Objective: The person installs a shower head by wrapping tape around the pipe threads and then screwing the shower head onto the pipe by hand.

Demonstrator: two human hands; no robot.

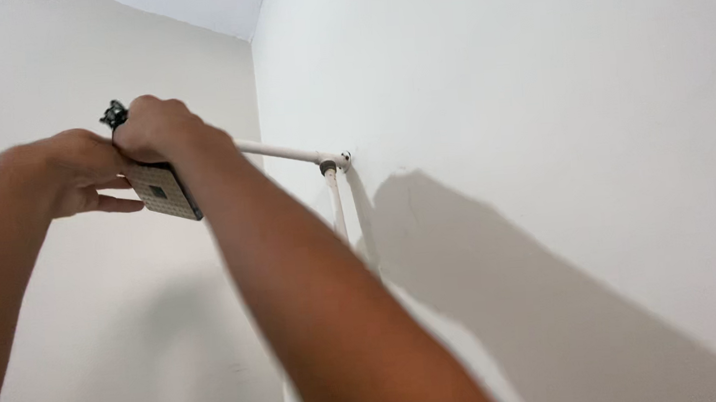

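Observation:
Both my arms reach up toward a square shower head (166,193) with a dotted face, fixed at the end of a white pipe arm (281,151) that comes out of the wall. My right hand (161,126) is clenched over the top of the head, by a black fitting (113,116). My left hand (79,172) cups the head from the left side, fingers against its edge. The head's upper part is hidden under my hands.
The white pipe arm meets a wall fitting (334,161) on the right wall, and a thin white pipe (338,206) drops down from it. Plain white walls meet in a corner (254,82) behind the head. My arms cast shadows on both walls.

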